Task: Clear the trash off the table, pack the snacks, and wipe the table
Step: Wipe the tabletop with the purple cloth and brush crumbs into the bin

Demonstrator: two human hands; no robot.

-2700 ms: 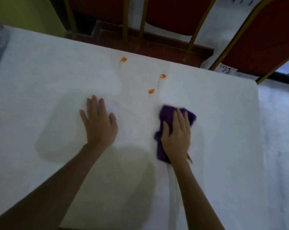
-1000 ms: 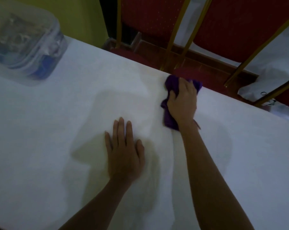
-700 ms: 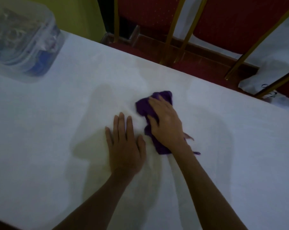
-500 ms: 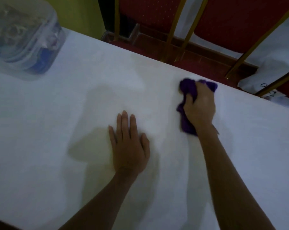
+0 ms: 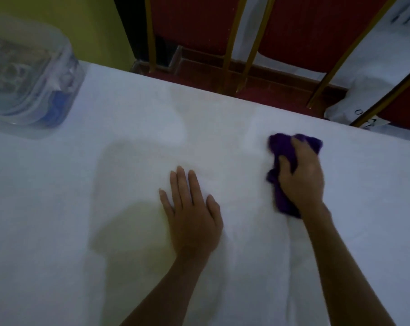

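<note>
A white cloth covers the table (image 5: 58, 208). My right hand (image 5: 302, 177) presses a crumpled purple rag (image 5: 281, 147) onto the cloth at the right, a short way in from the far edge; the rag sticks out past the fingertips and below the palm. My left hand (image 5: 192, 215) lies flat on the cloth at the centre, fingers together and pointing away, holding nothing. A clear plastic lidded box (image 5: 27, 76) with packets inside stands at the far left corner. No stains show on the cloth.
Red chairs with gold frames (image 5: 229, 43) stand just beyond the table's far edge. A white bag (image 5: 354, 107) sits on the floor at the far right. A yellow-green wall (image 5: 81, 27) is behind the box.
The orange stains seen 2.7 s ago are gone. My right hand has swept the rag back and forth, ending slightly nearer than half a second ago. My left hand stays flat.
</note>
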